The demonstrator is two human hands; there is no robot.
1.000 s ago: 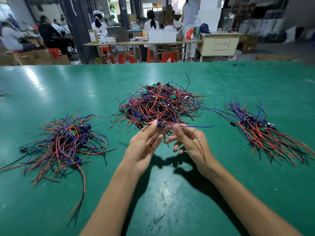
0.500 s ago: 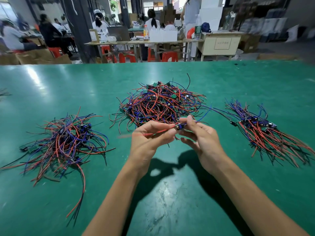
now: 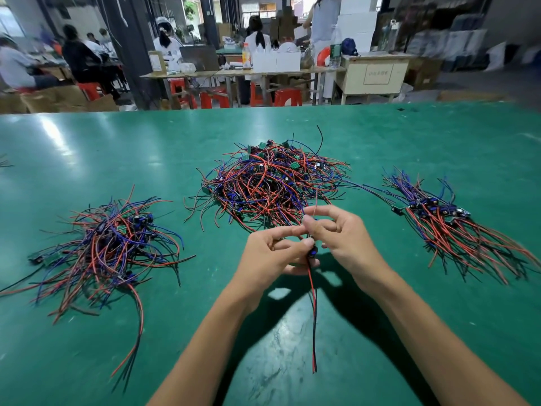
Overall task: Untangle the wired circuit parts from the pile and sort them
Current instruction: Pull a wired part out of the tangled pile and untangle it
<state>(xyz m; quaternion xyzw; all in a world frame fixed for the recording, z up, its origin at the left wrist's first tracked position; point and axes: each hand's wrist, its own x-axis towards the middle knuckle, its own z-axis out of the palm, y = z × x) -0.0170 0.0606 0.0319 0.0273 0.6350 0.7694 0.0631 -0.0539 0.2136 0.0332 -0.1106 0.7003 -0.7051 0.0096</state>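
A tangled pile (image 3: 272,183) of red, blue and black wired circuit parts lies at the table's middle. Just in front of it, my left hand (image 3: 273,259) and my right hand (image 3: 342,238) both pinch one wired circuit part (image 3: 312,252), a small dark piece. Its red and black wires (image 3: 313,317) hang down toward me between my forearms. A thin red wire runs up past my right fingers. A loose sorted heap (image 3: 108,244) lies at the left. A neater bundle (image 3: 445,224), its wires lying side by side, rests at the right.
The green table (image 3: 409,148) stretches to a far edge. Beyond it stand workbenches, red stools, boxes and seated people. A few wire ends (image 3: 4,163) show at the table's far left edge.
My hands drew back from the pile toward me. The part turned from lying sideways between my fingers to hanging upright, with its red and black wires now dangling down.
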